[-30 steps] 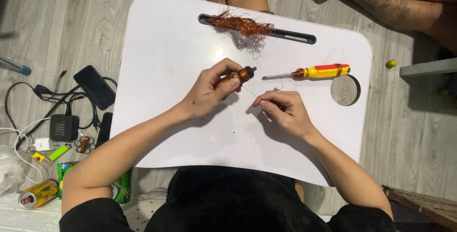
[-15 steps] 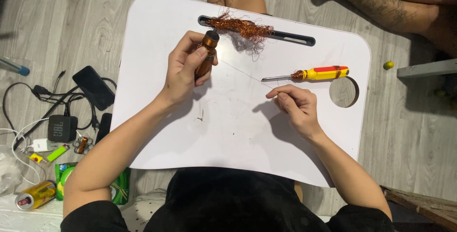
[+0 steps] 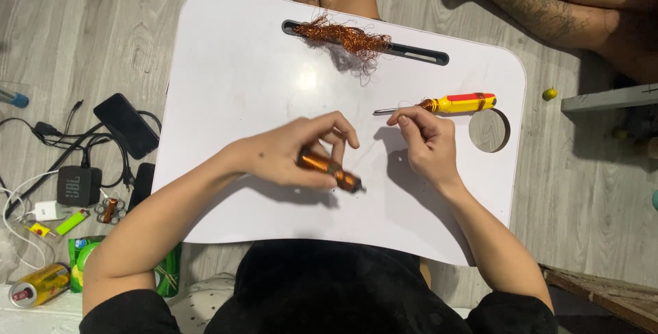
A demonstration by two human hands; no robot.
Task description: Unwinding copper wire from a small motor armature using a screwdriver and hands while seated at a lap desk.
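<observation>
**Copper coil in left hand, wire end pinched in right**

Landmark: the white lap tray point(image 3: 226, 101).

Nearest the body, over the tray's near middle: left hand point(image 3: 291, 156), fingers closed around a small copper-wound coil point(image 3: 327, 168). The coil lies tilted, its dark tip pointing right and toward the near edge, just above the tray surface. Thumb and fingertips clamp the wound middle.

Right of it, over the tray's right half: right hand point(image 3: 428, 145), thumb and forefinger pressed together as if pinching something fine. A wire between hand and coil is likely, but it is too thin to make out.

Handling, as a judgement: the coil looks light and rigid at its core, but the winding is hair-fine enamelled wire, easily kinked, snapped or slipped off in loops. Best held by the core ends or lightly around the body, not squeezed. Any loose strand wants even, gentle tension.

Just beyond the right hand, near the tray's round cup hole point(image 3: 489, 130): a yellow-handled screwdriver point(image 3: 445, 105), lying flat, untouched.

At the tray's far edge, on the dark slot point(image 3: 418, 53): a tangle of loose copper wire point(image 3: 343, 35), springy and prone to snagging.

Left of the tray, on the floor: cables, chargers, a lighter point(image 3: 72, 222), a can point(image 3: 39, 284).
</observation>
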